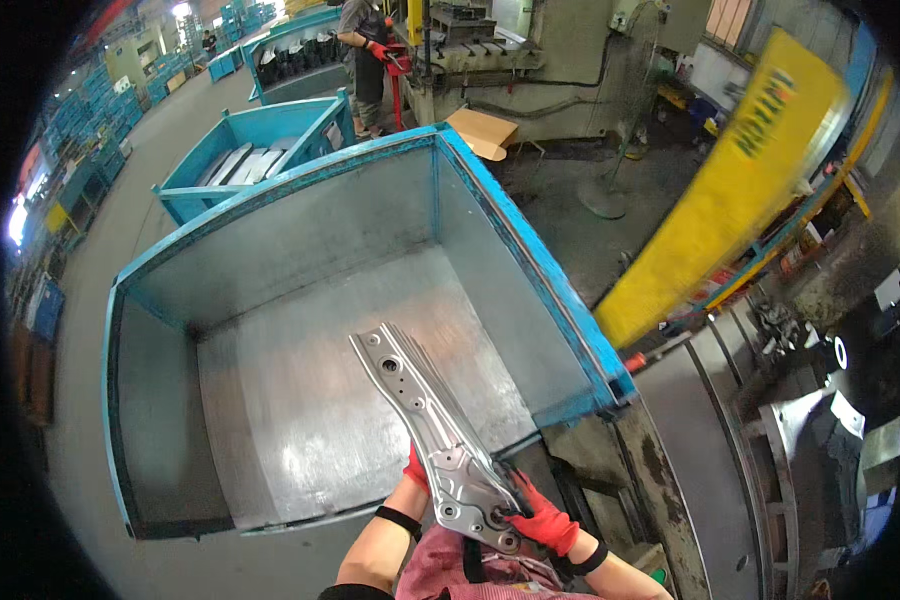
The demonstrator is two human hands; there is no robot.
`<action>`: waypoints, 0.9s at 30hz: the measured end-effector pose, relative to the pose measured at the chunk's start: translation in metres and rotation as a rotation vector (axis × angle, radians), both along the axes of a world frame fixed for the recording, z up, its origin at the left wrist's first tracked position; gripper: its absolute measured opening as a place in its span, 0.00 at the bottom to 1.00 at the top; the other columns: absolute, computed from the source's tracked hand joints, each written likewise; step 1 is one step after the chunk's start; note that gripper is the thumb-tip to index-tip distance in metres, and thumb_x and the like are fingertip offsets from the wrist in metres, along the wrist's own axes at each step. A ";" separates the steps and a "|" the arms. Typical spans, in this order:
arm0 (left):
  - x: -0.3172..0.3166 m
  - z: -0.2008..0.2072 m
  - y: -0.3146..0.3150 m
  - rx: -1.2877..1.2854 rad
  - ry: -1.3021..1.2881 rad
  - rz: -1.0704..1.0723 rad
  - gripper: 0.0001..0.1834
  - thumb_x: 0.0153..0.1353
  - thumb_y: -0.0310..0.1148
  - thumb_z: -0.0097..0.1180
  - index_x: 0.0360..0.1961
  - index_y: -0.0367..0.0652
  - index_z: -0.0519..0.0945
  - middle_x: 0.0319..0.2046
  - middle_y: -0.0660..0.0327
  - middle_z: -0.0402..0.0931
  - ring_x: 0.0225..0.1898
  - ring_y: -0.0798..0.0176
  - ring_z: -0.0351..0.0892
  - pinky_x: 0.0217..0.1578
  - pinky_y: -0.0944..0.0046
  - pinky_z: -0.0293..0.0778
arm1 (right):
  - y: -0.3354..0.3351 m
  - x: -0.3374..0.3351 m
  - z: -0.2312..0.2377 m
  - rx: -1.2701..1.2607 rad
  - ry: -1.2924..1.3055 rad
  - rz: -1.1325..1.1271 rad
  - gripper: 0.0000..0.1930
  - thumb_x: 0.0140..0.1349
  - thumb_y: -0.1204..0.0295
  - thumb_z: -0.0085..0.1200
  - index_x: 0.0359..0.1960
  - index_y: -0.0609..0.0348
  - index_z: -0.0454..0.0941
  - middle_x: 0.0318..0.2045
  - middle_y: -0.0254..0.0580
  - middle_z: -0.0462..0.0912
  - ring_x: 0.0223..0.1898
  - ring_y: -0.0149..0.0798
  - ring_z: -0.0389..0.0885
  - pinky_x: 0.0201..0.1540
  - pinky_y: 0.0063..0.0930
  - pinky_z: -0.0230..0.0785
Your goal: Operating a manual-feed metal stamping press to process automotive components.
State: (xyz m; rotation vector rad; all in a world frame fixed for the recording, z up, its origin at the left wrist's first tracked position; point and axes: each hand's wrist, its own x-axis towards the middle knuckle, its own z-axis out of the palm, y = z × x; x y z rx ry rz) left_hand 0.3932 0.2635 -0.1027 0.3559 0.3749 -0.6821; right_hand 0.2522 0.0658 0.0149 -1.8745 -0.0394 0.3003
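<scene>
- Head view, centre and lower centre of the frame: the metal part (435,425) slants from the middle of the bin opening down toward your waist, its narrower end up and to the left, its broader end close to your apron (435,567).
- Lower right of centre: your right hand (545,522), in a red glove, is closed on the right edge of the broad end, fingers curled onto the metal.
- Lower centre: your left hand (416,468), also gloved in red, is against the part's left edge; most of it is hidden behind the metal, so I cannot tell how tightly its fingers close.
- Handling, as a judgement: the part looks like pressed sheet metal, so expect it stiff, moderate in weight for its length, and front-heavy, since both your hands are toward the broad end. The shiny face may be slippery, and the edges and hole rims could be sharp.
- Where to hold: the two long edges suit your gloved palms best; a left hand farther up toward the middle should balance it better. Keep fingertips out of the holes.
- Left and centre of the frame: the large blue bin (310,220) lies open beyond you, its bare metal floor showing.
- Upper left: a smaller blue bin (280,124) holds pale metal pieces (235,165).
- Upper right: a yellow panel (720,200) slants down beside the large bin's corner.
</scene>
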 end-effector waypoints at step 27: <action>0.359 -0.062 -0.052 1.058 -0.084 -0.077 0.44 0.57 0.65 0.40 0.65 0.42 0.55 0.60 0.56 0.58 0.60 0.57 0.59 0.58 0.58 0.56 | 0.023 0.240 -0.068 -0.509 -0.211 -0.205 0.35 0.50 0.72 0.56 0.61 0.61 0.57 0.61 0.55 0.58 0.62 0.54 0.55 0.63 0.42 0.49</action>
